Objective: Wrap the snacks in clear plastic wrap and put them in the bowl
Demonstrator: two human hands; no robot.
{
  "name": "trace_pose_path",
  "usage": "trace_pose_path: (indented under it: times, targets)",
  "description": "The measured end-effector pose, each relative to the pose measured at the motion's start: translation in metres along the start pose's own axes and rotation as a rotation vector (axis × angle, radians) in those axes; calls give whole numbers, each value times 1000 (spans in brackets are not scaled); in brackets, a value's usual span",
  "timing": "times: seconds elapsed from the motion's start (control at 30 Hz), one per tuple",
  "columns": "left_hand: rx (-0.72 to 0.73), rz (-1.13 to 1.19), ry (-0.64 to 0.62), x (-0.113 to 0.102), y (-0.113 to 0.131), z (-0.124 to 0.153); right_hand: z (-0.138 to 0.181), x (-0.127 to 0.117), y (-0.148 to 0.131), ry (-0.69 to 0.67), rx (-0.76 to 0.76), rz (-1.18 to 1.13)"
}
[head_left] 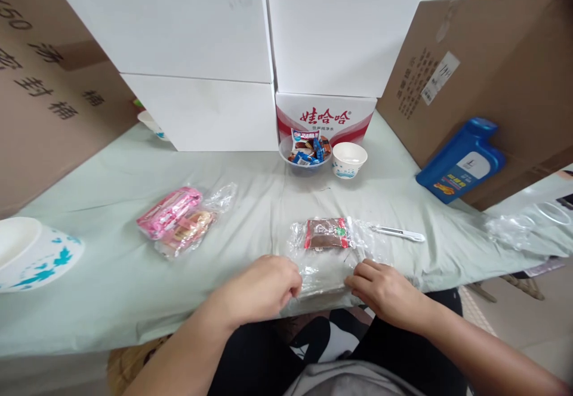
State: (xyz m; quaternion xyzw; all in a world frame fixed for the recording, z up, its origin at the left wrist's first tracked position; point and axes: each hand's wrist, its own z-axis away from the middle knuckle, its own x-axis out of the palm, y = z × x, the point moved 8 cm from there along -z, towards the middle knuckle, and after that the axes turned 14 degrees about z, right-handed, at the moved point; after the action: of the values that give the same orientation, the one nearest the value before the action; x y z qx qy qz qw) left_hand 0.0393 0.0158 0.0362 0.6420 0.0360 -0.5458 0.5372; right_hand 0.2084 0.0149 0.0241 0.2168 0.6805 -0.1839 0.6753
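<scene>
A clear plastic bag (324,274) lies flat at the table's front edge, and both my hands grip its near side. My left hand (271,284) is closed on the bag's left corner. My right hand (380,290) pinches the bag's right side, fingers bent over it. On the upper part of the plastic rests a brown and red snack packet (326,233); whether it lies inside the bag or on top I cannot tell. To its right is a white utility knife (398,233), partly beside the crumpled plastic.
Left of me lie pink snack packs (172,211) in clear wrap and a large paper tub (42,256). Farther back stand a clear bowl (295,166) of snacks, a paper cup (349,160) and white boxes (201,110). A blue bottle (463,160) leans against a carton (483,68).
</scene>
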Motion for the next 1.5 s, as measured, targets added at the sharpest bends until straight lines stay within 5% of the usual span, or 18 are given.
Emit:
trace_pose_path:
  times: [0.13, 0.33, 0.53, 0.83, 1.07, 1.17, 1.3, 1.37, 1.43, 1.5]
  targets:
    - [-92, -59, -16, 6, 2, -8, 6, 6, 5, -34, 102, 5]
    - [-22, -135, 240, -11, 7, -26, 1, 1, 40, 41, 329, 145]
    - [-205, -306, 463, -21, -17, -24, -10, 2, 65, 123, 466, 260]
    - [-170, -166, 651, -37, -47, -32, -41, -24, 95, 278, 484, 309]
    - [-195, -44, 1022, -59, -74, -21, -82, -10, 149, 71, 435, -53]
    - [-228, -23, 1130, -67, -82, -11, -91, -8, 171, 48, 485, -24]
    - [-27, -157, 1295, -76, -57, 4, -93, -12, 182, 60, 536, 123]
    - [195, -203, 1229, -70, -32, 1, -91, -25, 169, 179, 496, 221]
    - [361, -165, 1022, -56, -14, -12, -88, -37, 142, 316, 373, 260]
    - [358, -109, 778, -38, -10, -30, -86, -35, 111, 334, 181, 176]
